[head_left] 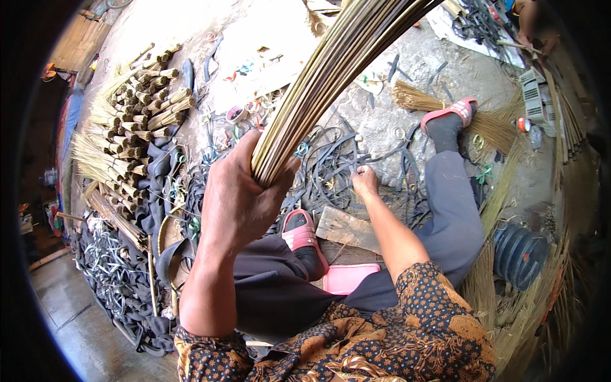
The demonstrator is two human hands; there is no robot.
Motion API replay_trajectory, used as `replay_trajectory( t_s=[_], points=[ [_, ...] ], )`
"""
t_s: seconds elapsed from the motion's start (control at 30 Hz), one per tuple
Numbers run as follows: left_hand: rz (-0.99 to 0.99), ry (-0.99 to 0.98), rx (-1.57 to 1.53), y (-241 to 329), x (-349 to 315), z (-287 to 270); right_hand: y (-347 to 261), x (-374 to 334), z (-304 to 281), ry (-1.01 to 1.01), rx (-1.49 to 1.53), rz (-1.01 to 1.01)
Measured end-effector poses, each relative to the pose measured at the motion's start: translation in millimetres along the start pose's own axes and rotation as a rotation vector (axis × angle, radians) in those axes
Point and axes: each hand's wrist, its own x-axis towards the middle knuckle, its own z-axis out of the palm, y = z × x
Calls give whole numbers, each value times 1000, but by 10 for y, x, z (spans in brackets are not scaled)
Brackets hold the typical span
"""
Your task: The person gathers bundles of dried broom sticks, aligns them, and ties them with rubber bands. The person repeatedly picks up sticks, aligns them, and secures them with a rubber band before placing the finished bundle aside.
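Head view: a long bundle of thin yellow-brown plant stalks [324,83] is grasped near its lower end by the left hand [238,188], fingers wrapped around it. The bundle is held tilted up to the right, raised in front of the floor litter; its far end is cut off by the upper picture edge. The right hand [365,182] is held lower, near a tangle of flat black rubber strips [324,159]; its fingers look curled in, but whether anything is pinched cannot be told. A gap is left between the right hand and the bundle.

Below the right hand, between the legs, a weathered brown wooden board [349,229] is laid. The space is bounded on both sides by feet in pink slide sandals [302,234]. Beside the right foot, a tan tied stalk bundle [417,97] is seen on the rough grey concrete floor [398,124]. At left, well apart from the bundle in hand, many short tied stalk bundles [143,121] are piled up. At right, a dark ribbed plastic jug [519,254] is laid near the knee, with loose stalks around it.
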Motion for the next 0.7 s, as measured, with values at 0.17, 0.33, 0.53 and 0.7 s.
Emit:
replay_trajectory(
  t_s=[0.17, 0.33, 0.53, 0.7],
  points=[
    [2, -48, 124, -3, 12, 64, 92, -426, -512, -214, 464, -74],
    [90, -54, 101, 27, -50, 201, -43, -1116, -1352, -434, 658, -102],
    [166, -74, 180, 129, -125, 454, -345, -2027, -2031, -374, 486, -465],
    [240, -116, 236, 188, -217, 662, -726, -2612, -2299, 77, 114, -953]
  ],
)
